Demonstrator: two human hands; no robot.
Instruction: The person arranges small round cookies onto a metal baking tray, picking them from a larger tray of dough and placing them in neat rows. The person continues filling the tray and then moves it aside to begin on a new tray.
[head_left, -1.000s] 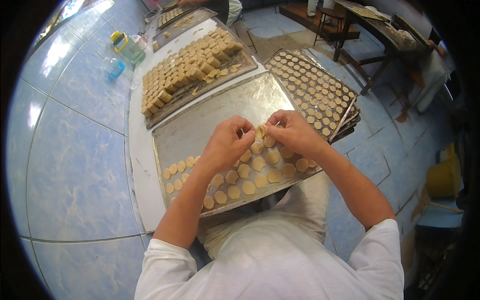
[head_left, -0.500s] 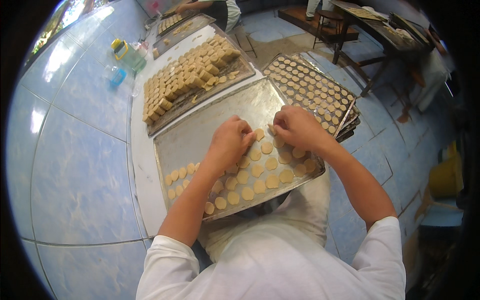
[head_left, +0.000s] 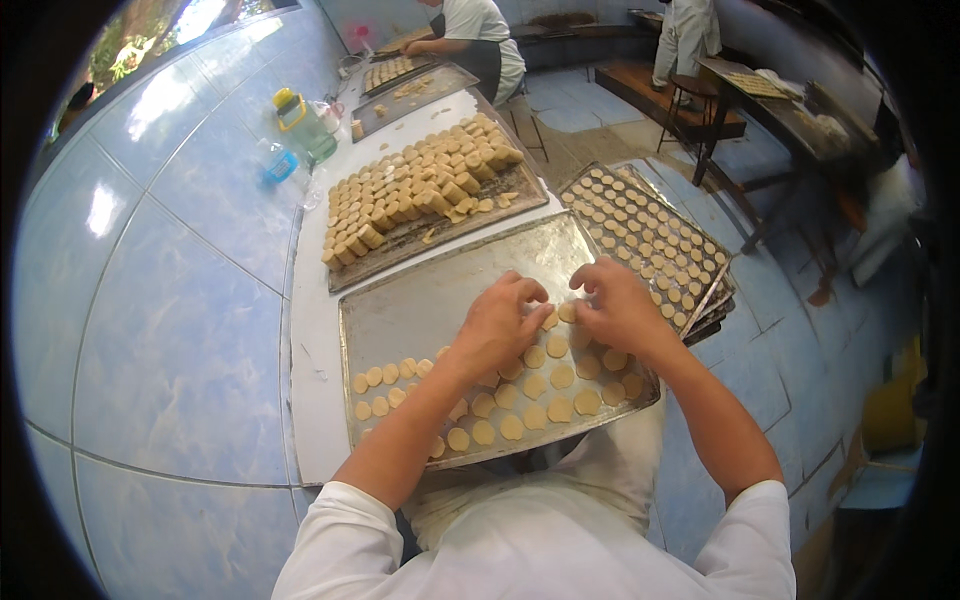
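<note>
Rows of flat, pale dough discs [head_left: 561, 375] lie on a metal baking tray [head_left: 400, 315] in front of me. Over its far right part, my left hand [head_left: 505, 322] has bent fingers, with the thumb and forefinger apart beside one disc. Close on the right, my right hand [head_left: 618, 308] curls inward, its thumb and fingertips at the edge of another dough disc [head_left: 568, 312]. That disc looks nearly flat against the tray. My left forearm hides some of the discs in the nearer rows.
Thick dough rolls stand packed on a second tray [head_left: 390, 262] beyond mine. At the right is a stack of trays [head_left: 690, 258] with dough rounds. A yellow-lidded bottle [head_left: 308, 128] and a blue-labelled one [head_left: 283, 167] stand by the tiled wall. A co-worker [head_left: 475, 40] sits farther off.
The view has tilted up, so the scene sits lower. The disc that stood tilted in my right fingers now lies nearly flat. My left thumb and forefinger have spread apart.
</note>
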